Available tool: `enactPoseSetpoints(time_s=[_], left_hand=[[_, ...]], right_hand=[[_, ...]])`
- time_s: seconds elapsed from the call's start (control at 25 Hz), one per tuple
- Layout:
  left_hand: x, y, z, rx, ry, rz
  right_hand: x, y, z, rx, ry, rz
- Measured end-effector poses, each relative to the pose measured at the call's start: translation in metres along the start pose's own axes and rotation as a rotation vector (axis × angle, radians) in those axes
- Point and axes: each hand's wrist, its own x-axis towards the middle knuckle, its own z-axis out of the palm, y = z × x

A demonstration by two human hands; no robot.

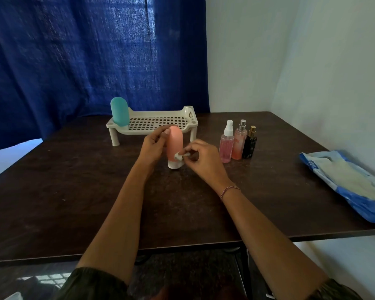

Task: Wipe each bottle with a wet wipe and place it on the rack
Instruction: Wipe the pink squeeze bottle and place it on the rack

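A salmon-pink, round-topped soft plastic bottle (175,146) stood upright on its white cap near the middle of the dark brown wooden table (74,191), between the person's two hands. The left hand (153,146) gripped its upper part from the left, fingers curled around it. The right hand (200,158) pinched a small crumpled white wet wipe (179,155) against the bottle's lower right side, just above the cap.

Beyond the hands, by the table's far edge, sat a white perforated plastic rack (158,123) on short legs. A teal round-topped bottle (119,111) stood at its left end.

Right of the right hand stood three spray bottles in a row: a clear pink one (226,146), a peach one (239,141) and a black one (249,144). A blue wet-wipe packet (344,182) lay at the right edge.
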Motion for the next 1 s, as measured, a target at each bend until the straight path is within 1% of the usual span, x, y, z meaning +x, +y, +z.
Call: enactPoseSetpoints(time_s=[0.2,0.28,0.52,0.64,0.72,0.8,0.92,1.0], left_hand=[[0.000,-0.001,0.001,0.313,0.119,0.045],[-0.002,0.002,0.001,0.345,0.142,0.053],[-0.005,0.009,0.008,0.427,0.140,-0.035],[-0.004,0.009,0.008,0.444,0.157,-0.075],[-0.003,0.009,0.009,0.405,0.157,-0.100],[-0.001,0.007,0.009,0.288,0.143,-0.130],[0.002,0.004,0.007,0.037,0.083,-0.197],[0.002,0.002,0.006,-0.051,0.033,-0.192]], right_hand=[[0.001,0.001,0.004,-0.015,0.058,0.035],[0.001,0.000,0.005,-0.027,0.066,0.027],[0.001,-0.002,0.007,-0.052,0.075,0.012],[0.001,-0.005,0.009,0.002,0.069,0.030],[0.000,-0.005,0.008,0.023,0.048,0.045],[0.000,-0.004,0.008,0.004,0.052,0.057],[0.001,-0.002,0.004,-0.052,0.148,0.090],[0.003,-0.002,0.001,-0.046,0.210,0.115]])
